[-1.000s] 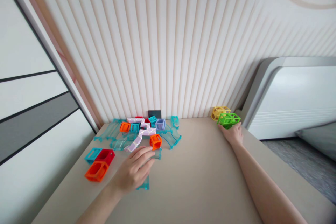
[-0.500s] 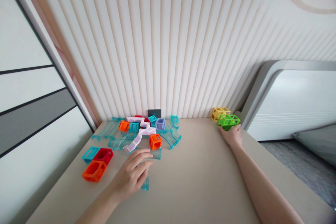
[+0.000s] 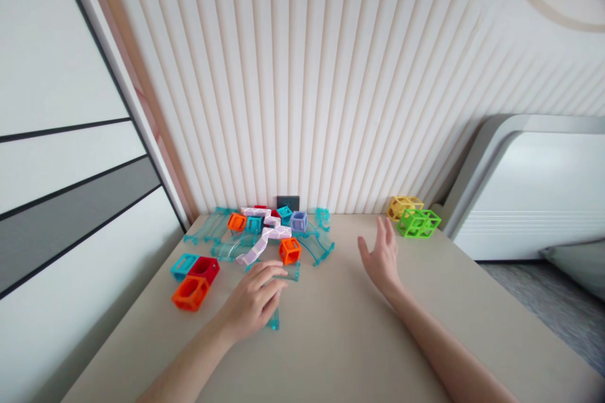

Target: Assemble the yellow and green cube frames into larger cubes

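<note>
My right hand (image 3: 382, 259) is raised over the table with its fingers spread and nothing in them. Just right of it, a green open-frame cube block (image 3: 419, 223) stands in front of a yellow one (image 3: 404, 207). My left hand (image 3: 256, 300) hovers low with loosely bent fingers apart, partly covering a clear teal track piece (image 3: 273, 320). Beyond its fingertips lie another teal track piece (image 3: 292, 272) and an orange cube block (image 3: 290, 250). To its left, a joined group holds an orange block (image 3: 190, 293), a red block (image 3: 205, 269) and a blue block (image 3: 184, 266).
At the back of the table (image 3: 340, 340), a white-lilac jointed snake toy (image 3: 265, 241) lies across teal track pieces (image 3: 212, 227), near a purple cube block (image 3: 299, 221) and several others. A ribbed wall (image 3: 302, 75) with a dark socket (image 3: 288, 202) rises behind. A headboard (image 3: 543, 182) stands at the right.
My right hand has let go of the green block, leaving it beside the yellow one, and moved left with fingers spreading. My left hand keeps much the same pose; the view has shifted slightly.
</note>
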{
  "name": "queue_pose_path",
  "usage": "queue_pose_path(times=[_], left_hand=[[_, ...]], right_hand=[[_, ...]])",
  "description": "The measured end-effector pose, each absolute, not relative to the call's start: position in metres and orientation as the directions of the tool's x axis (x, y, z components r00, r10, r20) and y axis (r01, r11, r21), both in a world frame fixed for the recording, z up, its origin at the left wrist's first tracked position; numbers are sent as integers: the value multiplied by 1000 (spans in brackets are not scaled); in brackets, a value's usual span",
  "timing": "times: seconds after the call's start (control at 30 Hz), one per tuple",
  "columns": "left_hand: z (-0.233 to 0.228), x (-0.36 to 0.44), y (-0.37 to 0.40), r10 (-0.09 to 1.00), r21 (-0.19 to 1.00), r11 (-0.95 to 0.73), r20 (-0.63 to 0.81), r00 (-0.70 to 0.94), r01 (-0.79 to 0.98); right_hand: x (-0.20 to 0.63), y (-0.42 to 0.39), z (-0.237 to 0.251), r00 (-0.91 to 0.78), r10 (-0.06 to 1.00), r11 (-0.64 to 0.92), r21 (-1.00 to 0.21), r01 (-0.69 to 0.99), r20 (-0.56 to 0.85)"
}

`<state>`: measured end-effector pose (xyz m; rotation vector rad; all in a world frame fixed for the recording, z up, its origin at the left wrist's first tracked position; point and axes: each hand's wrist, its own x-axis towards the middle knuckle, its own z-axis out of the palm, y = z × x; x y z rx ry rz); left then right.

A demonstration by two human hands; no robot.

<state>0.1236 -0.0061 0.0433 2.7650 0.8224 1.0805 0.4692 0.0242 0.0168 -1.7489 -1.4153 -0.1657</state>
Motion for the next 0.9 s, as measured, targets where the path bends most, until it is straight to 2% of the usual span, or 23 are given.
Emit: queue_pose_path(times=[0.1,0.23,0.37,0.57,0.9], left_hand=[[43,124,-6,500,249,-858,600,624,449],[45,125,-7,500,251,-859,593,631,446],[48,126,-10,490,225,-865,574,656,449],[47,127,-13,481,240,-875,539,691,421],[38,127,-9,499,255,-866,515,697,431]], right_hand=[[407,18,17,116,739,295,-473,830,664],[359,9,16,-48,713,461,-416,784,699],[358,-4,17,-238,698,585,-347,733,675],[375,-12,19,-260,717,574,-338,746,647],[370,-11,17,-341,699,591,-241,770,628]])
